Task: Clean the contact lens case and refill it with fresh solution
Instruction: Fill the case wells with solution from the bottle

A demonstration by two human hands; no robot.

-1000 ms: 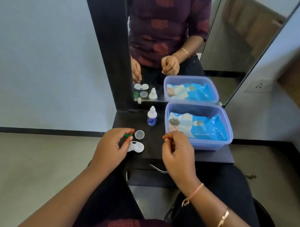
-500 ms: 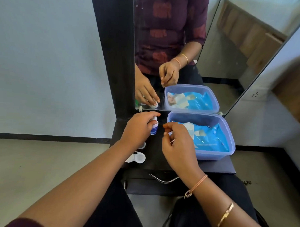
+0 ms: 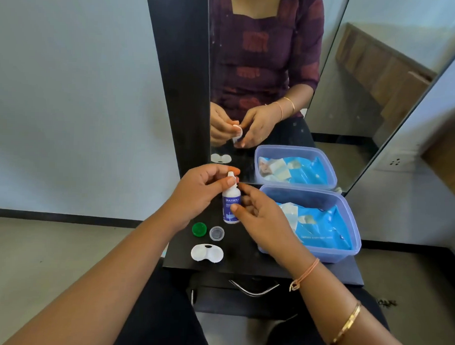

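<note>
Above shelf (image 3: pixel 246 262), left hand (image 3: pixel 196 193) pinching bottle (image 3: pixel 230 202)

bottle (image 3: pixel 231 206) 1 | caps (image 3: pixel 199 229) (image 3: pixel 216 233) 2 | lens case (image 3: pixel 207 253) 1 | tub (image 3: pixel 308 255) 1 | packets (image 3: pixel 320 227) several, unclear

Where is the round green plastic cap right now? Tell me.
Head view, left of centre: the round green plastic cap lies on the black tabletop, immediately left of the clear round cap and just beyond the white two-well lens case.
</note>
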